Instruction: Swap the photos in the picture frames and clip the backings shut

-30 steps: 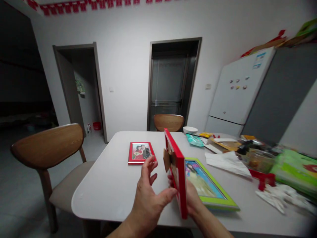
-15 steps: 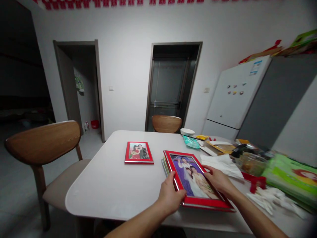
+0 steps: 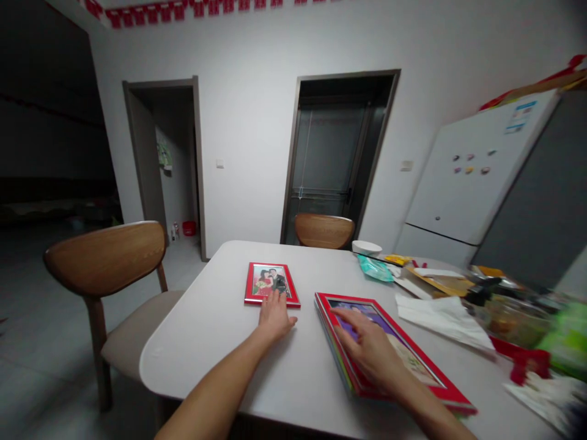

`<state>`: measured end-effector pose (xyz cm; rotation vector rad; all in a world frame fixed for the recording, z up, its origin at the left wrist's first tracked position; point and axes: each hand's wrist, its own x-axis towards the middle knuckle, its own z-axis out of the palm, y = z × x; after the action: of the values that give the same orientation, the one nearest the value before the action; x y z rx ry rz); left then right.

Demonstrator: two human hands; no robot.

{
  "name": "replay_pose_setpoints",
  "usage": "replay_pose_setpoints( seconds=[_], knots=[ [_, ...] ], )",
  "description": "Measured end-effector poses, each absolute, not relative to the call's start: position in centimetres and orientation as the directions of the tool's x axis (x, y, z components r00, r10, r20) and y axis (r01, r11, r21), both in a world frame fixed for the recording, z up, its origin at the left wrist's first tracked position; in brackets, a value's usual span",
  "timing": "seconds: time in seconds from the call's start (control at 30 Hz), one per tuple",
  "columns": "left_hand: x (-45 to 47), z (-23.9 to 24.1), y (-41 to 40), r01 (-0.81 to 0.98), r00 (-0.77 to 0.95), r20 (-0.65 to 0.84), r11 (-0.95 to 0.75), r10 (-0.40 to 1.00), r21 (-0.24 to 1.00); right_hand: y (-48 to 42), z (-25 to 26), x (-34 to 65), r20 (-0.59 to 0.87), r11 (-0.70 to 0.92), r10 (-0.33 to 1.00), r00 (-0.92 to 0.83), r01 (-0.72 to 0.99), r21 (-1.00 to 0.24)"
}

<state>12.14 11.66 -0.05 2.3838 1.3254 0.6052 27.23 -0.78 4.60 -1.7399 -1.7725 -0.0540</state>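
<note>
A small red picture frame [image 3: 250, 287] with a photo of two people lies flat on the white table [image 3: 206, 342]. My left hand [image 3: 275, 318] reaches over its near edge, fingers stretched out flat and overlapping the bottom of the photo. To the right is a larger red picture frame [image 3: 424, 351], on top of what looks like a stack of thin, flat things. Above its left part hovers or rests my right hand [image 3: 369, 348], fingers apart, hiding much of the purple photo; whether it touches the frame I cannot tell.
White tissue [image 3: 443, 318], a teal packet [image 3: 375, 267], a white bowl [image 3: 365, 247] and a plastic container [image 3: 513, 318] crowd the table's right side. One wooden chair [image 3: 110, 256] stands at the left, another [image 3: 323, 231] at the far edge. Behind is a white fridge [image 3: 458, 195].
My left hand has left the large frame's edge and moved left to the small frame. My right hand has shifted from the large frame's right edge across to its left part. The view has turned.
</note>
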Motion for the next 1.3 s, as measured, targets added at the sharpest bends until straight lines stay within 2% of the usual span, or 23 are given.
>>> replay_pose_setpoints(
  seconds=[0.1,0.17,0.37,0.5,0.6,0.7,0.8,0.9,0.97,1.03,1.17,1.3],
  knots=[
    [10.5,0.3,13.3,0.755,0.486,0.182,-0.515,0.855,0.406,-0.4,3.8,22.1,0.445,0.278,0.894,-0.045,0.835,-0.475],
    [9.2,0.8,12.9,0.762,0.508,0.186,-0.539,0.841,0.358,0.1,2.7,20.1,0.439,0.309,0.896,-0.07,0.808,-0.501],
    [3.9,1.2,5.7,0.732,0.599,0.18,-0.625,0.78,0.273,1.8,-1.2,19.5,0.336,0.112,0.937,0.098,0.826,-0.553],
    [2.0,-1.5,1.2,0.62,0.658,0.313,-0.729,0.684,0.29,1.7,-2.0,20.0,0.314,0.115,0.943,0.11,0.777,-0.619],
    [2.5,-3.5,0.0,0.568,0.693,0.355,-0.779,0.627,0.265,1.3,-1.5,20.4,0.31,0.129,0.94,0.142,0.693,-0.71],
    [3.3,-3.2,-0.2,0.557,0.683,0.394,-0.788,0.615,0.262,0.8,-0.4,20.9,0.305,0.156,0.938,0.163,0.588,-0.794],
    [3.3,-0.5,-0.5,0.512,0.605,0.485,-0.776,0.631,0.37,0.5,0.8,21.2,0.311,0.142,0.921,0.236,0.54,-0.829],
    [3.0,2.7,-0.9,0.428,0.358,0.562,-0.666,0.746,0.611,0.6,1.6,21.0,0.297,0.141,0.919,0.258,0.489,-0.861],
    [2.7,3.9,-0.9,0.309,0.193,0.545,-0.578,0.816,0.755,0.9,1.8,20.4,0.28,0.164,0.937,0.208,0.446,-0.88],
    [2.5,4.0,-0.7,0.195,0.093,0.495,-0.503,0.864,0.842,1.3,1.8,19.7,0.266,0.186,0.955,0.134,0.429,-0.884],
    [1.8,1.8,-0.2,0.111,0.067,0.371,-0.377,0.926,0.92,2.0,1.1,18.7,0.241,0.189,0.97,0.024,0.55,-0.814],
    [0.3,-0.3,0.1,0.251,0.09,0.294,-0.308,0.951,0.918,2.2,-0.1,18.7,0.248,0.205,0.968,-0.038,0.69,-0.694]
  ],
)
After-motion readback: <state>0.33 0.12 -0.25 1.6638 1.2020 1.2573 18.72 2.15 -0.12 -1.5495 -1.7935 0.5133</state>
